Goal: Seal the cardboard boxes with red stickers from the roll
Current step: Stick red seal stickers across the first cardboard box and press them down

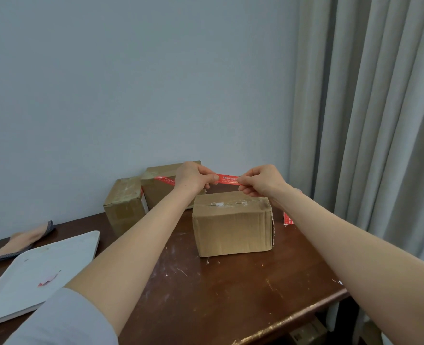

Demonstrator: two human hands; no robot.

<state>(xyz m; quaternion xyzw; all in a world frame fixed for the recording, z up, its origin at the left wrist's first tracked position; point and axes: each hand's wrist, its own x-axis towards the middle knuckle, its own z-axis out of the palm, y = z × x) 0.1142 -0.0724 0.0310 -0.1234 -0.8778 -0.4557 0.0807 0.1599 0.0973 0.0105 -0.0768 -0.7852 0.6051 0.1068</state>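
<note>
A red sticker (pixel 228 179) with white print is stretched flat in the air between my two hands. My left hand (pixel 193 176) pinches its left end and my right hand (pixel 260 180) pinches its right end. Just below it stands a closed cardboard box (pixel 232 226) whose top seam shows white tape scraps. Behind it against the wall stands a larger box (pixel 160 188) with a red sticker across its top. A third box (pixel 125 207) stands to the left of that. More red sticker material (pixel 287 218) shows behind my right forearm, mostly hidden.
The boxes sit on a dark brown wooden table (pixel 231 290) with white scuffs. A white tray (pixel 36 272) with a red scrap lies at the left. A tan and grey cloth (pixel 21 241) lies beyond it. Grey curtains (pixel 370 120) hang at the right.
</note>
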